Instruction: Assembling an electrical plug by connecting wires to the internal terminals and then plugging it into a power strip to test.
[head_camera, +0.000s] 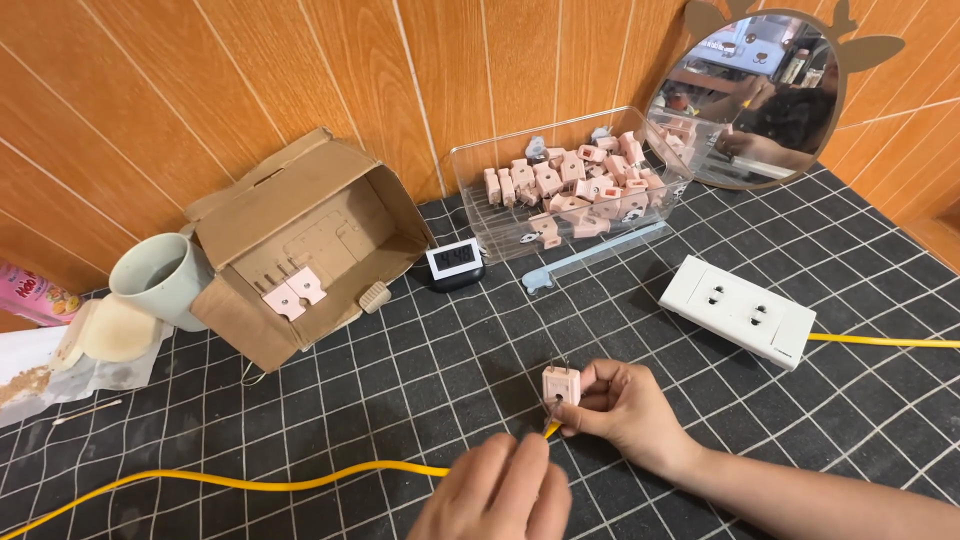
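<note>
Fingers of the right hand are closed around a pink plug, held just above the black grid-patterned desk; left hand fingers pinch a yellow cable at the plug's base. Behind, largest to smallest: open cardboard box, clear tray of pink plugs, white 2-socket outlet strip, small digital clock.

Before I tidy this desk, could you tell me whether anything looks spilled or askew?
Yes: the cardboard box lies tipped on its side, its opening facing forward, and brown crumbs are scattered on the white paper at the left edge.
</note>
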